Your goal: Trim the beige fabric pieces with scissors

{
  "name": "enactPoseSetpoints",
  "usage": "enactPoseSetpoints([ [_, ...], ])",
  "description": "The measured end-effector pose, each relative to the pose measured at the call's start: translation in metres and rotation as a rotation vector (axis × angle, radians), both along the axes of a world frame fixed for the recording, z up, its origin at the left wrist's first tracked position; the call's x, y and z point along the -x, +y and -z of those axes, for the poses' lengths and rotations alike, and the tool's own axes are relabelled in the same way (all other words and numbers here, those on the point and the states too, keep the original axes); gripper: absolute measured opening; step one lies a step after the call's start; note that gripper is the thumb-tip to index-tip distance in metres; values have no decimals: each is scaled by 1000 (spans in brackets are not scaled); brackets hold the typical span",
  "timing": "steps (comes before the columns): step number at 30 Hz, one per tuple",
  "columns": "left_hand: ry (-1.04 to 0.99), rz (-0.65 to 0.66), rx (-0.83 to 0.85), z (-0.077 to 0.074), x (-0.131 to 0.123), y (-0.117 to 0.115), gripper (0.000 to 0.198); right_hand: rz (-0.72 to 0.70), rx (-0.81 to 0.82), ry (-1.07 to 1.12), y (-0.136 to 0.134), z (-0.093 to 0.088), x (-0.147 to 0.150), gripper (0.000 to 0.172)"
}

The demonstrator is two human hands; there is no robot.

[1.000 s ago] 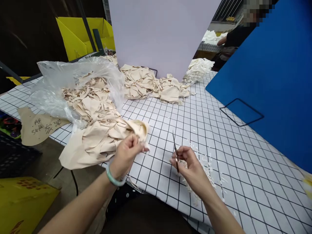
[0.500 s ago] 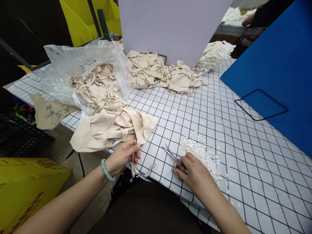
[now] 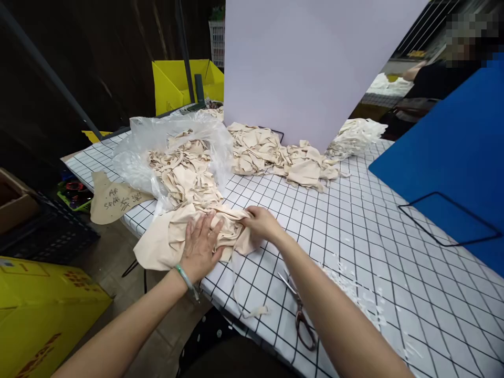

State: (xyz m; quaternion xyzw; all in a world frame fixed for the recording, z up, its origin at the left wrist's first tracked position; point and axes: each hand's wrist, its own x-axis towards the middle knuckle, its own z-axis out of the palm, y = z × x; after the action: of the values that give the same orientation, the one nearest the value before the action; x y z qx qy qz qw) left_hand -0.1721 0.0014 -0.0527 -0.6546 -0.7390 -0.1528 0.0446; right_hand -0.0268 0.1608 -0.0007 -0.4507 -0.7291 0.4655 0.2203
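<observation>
A heap of beige fabric pieces [image 3: 157, 244] lies near the table's front edge. My left hand [image 3: 200, 247], with a green bangle at the wrist, rests flat on the heap with its fingers spread. At the heap's right end my right hand [image 3: 262, 223] pinches the fabric between thumb and fingers. A thin fabric strip [image 3: 238, 294] trails from the heap over the tabletop. The scissors [image 3: 301, 315] lie by my right forearm, out of my hand, their blades pointing away. Small white scraps [image 3: 366, 299] are scattered right of that forearm, which partly covers them.
Behind the heap, a clear plastic bag [image 3: 136, 157] spills more beige pieces. Further fabric piles [image 3: 307, 165] sit beneath a pale upright panel [image 3: 307, 63]. A blue panel [image 3: 444, 152] with a black wire stand borders the right. A marked pattern piece [image 3: 114, 199] overhangs the left edge. Another person [image 3: 433, 84] is behind.
My right hand has let go of the scissors and moved left to grip the fabric heap. My left hand has opened and now lies on it. The view has tilted upward.
</observation>
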Motion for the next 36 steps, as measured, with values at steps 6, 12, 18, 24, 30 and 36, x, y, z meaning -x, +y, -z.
enactPoseSetpoints([
  [6,-53,-53,95,-28,35,46,51,267,-119,381,34,-66,-70,30],
  [12,-213,119,-299,-96,3,99,57,210,-488,617,26,-120,-77,16],
  [18,-878,168,-316,-166,1,138,20,124,-878,996,38,-159,-103,27],
  [24,-931,433,-132,-179,12,84,8,218,-463,860,28,-112,-77,58],
  [30,-817,376,225,-86,12,36,28,196,-249,142,24,-42,-56,43],
  [36,-889,502,266,-92,-1,24,19,-431,-366,7,-36,-17,-46,43],
])
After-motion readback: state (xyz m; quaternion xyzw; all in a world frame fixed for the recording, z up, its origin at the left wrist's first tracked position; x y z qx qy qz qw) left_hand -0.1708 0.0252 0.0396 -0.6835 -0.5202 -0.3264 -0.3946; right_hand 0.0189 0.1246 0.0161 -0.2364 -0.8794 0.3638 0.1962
